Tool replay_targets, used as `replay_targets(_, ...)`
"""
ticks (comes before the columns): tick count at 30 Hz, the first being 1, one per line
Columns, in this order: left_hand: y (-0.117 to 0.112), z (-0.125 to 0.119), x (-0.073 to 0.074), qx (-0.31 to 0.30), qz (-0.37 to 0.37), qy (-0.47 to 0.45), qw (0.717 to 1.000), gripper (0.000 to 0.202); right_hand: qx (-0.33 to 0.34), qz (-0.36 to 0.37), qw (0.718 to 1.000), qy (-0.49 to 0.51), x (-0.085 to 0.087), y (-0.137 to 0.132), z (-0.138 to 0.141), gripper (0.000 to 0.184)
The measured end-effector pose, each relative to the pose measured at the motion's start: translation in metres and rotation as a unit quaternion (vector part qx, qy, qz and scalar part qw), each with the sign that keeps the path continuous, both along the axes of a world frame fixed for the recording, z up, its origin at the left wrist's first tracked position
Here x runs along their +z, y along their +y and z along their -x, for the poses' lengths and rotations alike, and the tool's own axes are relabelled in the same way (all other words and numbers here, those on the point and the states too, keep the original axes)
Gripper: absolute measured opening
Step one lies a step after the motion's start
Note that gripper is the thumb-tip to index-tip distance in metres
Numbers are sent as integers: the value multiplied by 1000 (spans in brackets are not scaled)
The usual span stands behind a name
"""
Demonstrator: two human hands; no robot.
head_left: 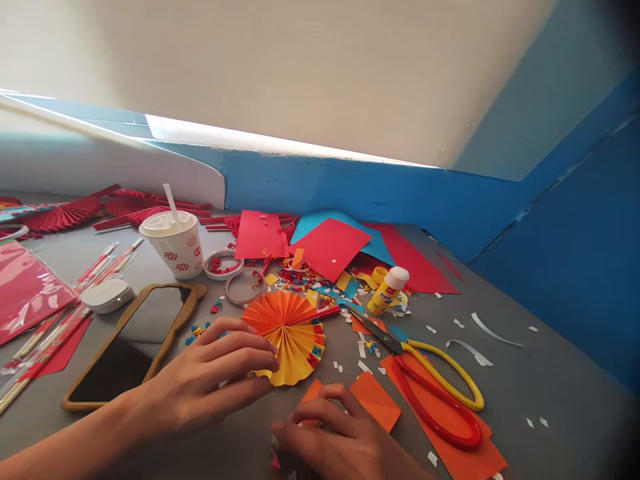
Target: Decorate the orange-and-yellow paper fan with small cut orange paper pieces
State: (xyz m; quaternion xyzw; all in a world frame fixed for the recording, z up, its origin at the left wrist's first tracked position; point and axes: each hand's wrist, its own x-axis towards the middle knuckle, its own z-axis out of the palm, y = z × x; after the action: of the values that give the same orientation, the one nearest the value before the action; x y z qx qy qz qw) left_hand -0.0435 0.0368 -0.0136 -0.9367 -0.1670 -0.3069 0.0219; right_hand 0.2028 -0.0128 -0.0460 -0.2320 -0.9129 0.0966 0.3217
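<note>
A pleated paper fan disc [290, 337], orange on top and yellow below, lies on the grey table. My left hand [210, 380] rests at its left edge, fingers curled and pressing on the yellow part. My right hand [340, 440] is low at the front, fingers bent over a small orange paper piece [311, 393] and pinching something small I cannot make out. A second orange square [375, 400] lies just right of it. Scissors [430, 380] with red and yellow handles lie to the right.
A yellow glue stick [387, 291] lies behind the scissors. Red and blue paper sheets [330, 247] and several scraps fill the middle back. A paper cup with straw [175, 243], tape rolls [245, 287], a phone [133, 343] and red fans [65, 213] sit left. A blue wall [550, 233] bounds the right.
</note>
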Motion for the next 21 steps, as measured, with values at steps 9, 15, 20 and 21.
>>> replay_targets(9,31,34,46,170,201,-6,965,26,-14,32,999,30,19,5,-4,31)
replay_targets(15,49,66,47,181,478,145,847,23,93,51,993,-46,17,-2,0,27)
replay_targets(20,43,64,44,169,502,200,824,25,120,49,990,-61,10,-6,1,26)
replay_targets(21,41,62,44,171,495,208,826,23,121,47,990,-62,12,-6,-1,28)
